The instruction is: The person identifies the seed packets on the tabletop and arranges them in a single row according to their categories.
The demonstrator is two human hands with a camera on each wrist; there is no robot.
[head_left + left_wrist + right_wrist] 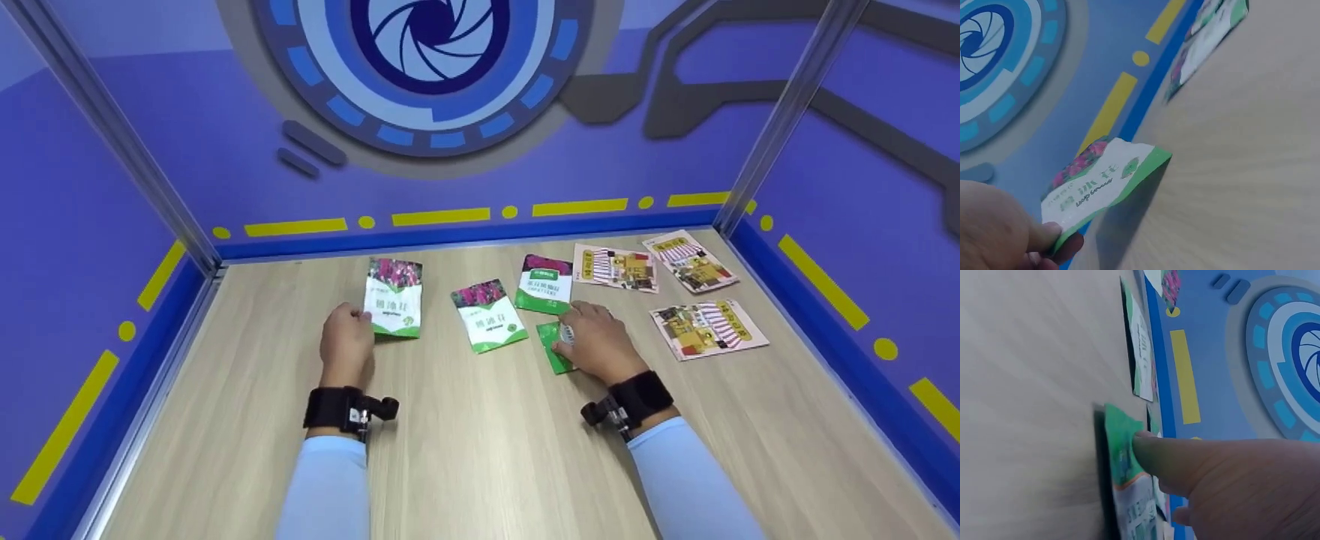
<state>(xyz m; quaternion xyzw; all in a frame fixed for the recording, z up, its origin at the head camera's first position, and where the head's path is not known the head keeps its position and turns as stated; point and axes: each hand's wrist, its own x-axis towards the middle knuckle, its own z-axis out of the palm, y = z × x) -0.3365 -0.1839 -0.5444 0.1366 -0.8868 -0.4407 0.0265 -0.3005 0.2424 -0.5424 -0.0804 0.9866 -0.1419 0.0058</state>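
My left hand [346,341] pinches the near left corner of a flower seed packet [394,296], white and green with pink blooms. In the left wrist view, the thumb lies on the face of this packet [1103,183], whose green edge is raised off the table. My right hand [600,343] covers much of a green and white packet [553,351], gripping it between thumb and fingers. In the right wrist view the thumb presses on the green end of that packet [1118,430]; the fingertips are mostly hidden. Between the hands lies a similar flower packet [489,319].
Just beyond the right hand lies another green and white flower packet [545,283]. Three pink packets with a striped awning picture, one at the back [616,268], one in the far corner [691,261] and one nearer [709,330], lie to the right. Blue-purple panels [187,150] enclose the wooden table [450,435].
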